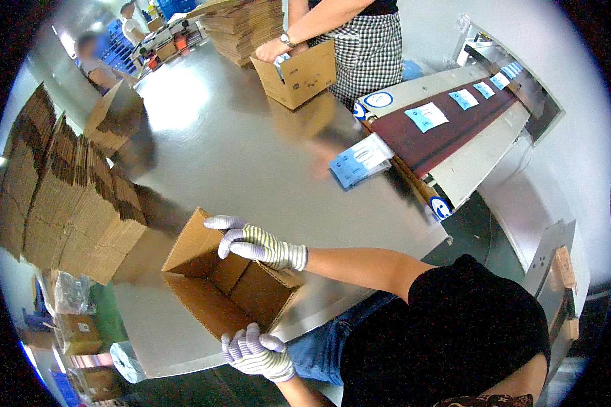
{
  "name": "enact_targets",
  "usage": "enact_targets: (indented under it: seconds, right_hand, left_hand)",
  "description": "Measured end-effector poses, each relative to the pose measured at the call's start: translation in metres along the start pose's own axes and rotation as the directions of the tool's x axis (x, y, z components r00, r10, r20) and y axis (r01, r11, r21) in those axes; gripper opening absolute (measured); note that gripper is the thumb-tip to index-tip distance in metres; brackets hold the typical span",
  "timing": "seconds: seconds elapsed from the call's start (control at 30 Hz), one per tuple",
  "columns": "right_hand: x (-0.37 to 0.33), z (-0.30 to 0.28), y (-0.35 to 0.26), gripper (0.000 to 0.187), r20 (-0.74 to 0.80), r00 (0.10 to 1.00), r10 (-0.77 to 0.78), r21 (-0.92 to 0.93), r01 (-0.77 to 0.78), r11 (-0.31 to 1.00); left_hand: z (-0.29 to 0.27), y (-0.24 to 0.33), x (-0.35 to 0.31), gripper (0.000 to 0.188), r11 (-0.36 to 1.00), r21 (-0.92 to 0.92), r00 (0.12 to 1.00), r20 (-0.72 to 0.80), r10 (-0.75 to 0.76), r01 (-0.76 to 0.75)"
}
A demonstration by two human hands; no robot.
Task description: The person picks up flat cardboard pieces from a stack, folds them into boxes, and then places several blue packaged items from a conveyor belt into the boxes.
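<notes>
My right hand (254, 245) grips the far edge of the open brown box (227, 285); my left hand (256, 353) grips its near edge; it sits on the shiny table (251, 156).

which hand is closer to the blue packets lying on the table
Right. The right hand grips the far wall of the open cardboard box, facing the blue packets; the left hand holds its near corner, farther away.

Shiny steel table (237, 156) — conveyor (448, 129) at right (dark belt) — flat cardboard stacks (68, 203) left.
</notes>
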State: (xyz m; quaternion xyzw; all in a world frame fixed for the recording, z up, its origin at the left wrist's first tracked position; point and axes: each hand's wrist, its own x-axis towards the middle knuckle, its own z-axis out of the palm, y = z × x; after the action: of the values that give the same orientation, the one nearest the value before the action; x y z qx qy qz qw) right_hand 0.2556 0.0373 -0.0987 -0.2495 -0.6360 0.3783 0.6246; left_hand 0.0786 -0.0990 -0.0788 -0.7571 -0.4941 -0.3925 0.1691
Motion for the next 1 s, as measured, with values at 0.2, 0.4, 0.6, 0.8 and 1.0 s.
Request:
enact_targets:
  seconds: [0.2,0.4,0.6,0.8,1.0]
  right_hand:
    - [-0.001,-0.004,0.001,0.015,0.053,0.999,-0.004,-0.066,0.007,0.998]
    - [0.000,-0.003,0.002,0.014,0.044,0.999,-0.002,-0.076,0.005,0.997]
    - [0.002,-0.008,0.014,0.013,0.093,0.993,-0.069,-0.101,0.079,0.992]
    - [-0.003,-0.049,-0.032,0.033,0.243,0.959,0.143,-0.329,-0.057,0.942]
    - [0.019,-0.218,-0.056,0.047,0.155,0.584,0.796,-0.971,-0.058,0.232]
  left_hand:
    - [-0.002,0.001,0.002,0.024,1.000,0.004,1.000,0.003,0.002,-0.002]
    - [-0.003,0.000,0.005,0.018,0.999,0.019,0.998,0.045,0.045,-0.046]
    - [-0.015,0.002,0.017,0.030,0.976,0.086,0.947,0.271,0.173,-0.203]
    - [-0.014,-0.003,0.021,0.041,0.966,0.127,0.939,0.292,0.180,-0.225]
    - [-0.014,-0.010,0.016,0.042,0.971,0.134,0.950,0.267,0.160,-0.201]
